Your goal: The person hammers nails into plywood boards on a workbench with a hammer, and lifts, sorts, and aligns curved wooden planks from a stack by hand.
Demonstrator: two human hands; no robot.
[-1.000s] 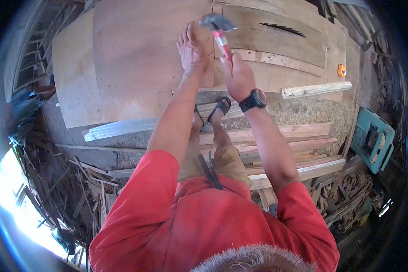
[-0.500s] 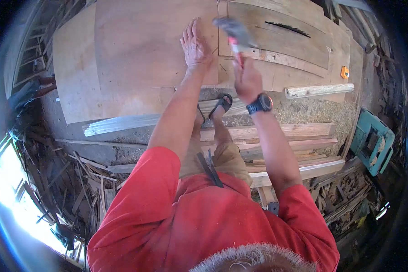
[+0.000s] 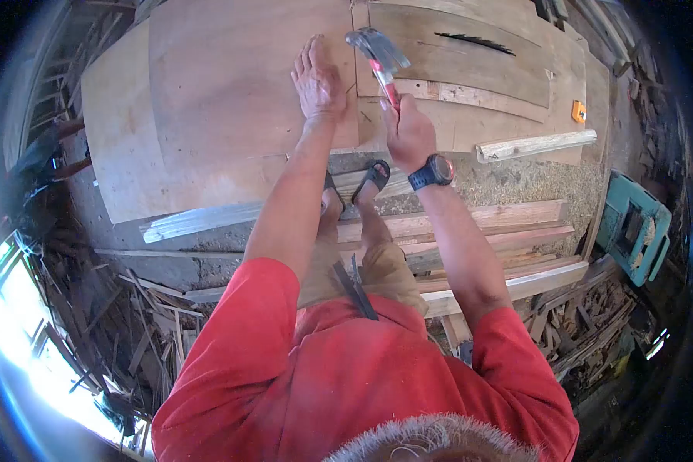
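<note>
My right hand is closed round the red and white handle of a claw hammer. The hammer's metal head is over the plywood near the seam beside a wooden frame strip. My left hand lies flat with its fingers stretched on the large plywood sheet, just left of that seam. To the right of the hammer, a pale wood strip runs along a recessed panel. On this panel lies a dark, saw-toothed blade.
A yellow tape measure and a pale wood batten lie on the right of the sheet. Planks are stacked near my feet. A teal plastic stool stands at the right. Scrap wood litters the left, where another person's arm shows.
The view has shifted slightly, moving the plywood a little left in frame. The hammer, blurred before, now appears sharper, still in my right hand. My left hand stays flat on the sheet.
</note>
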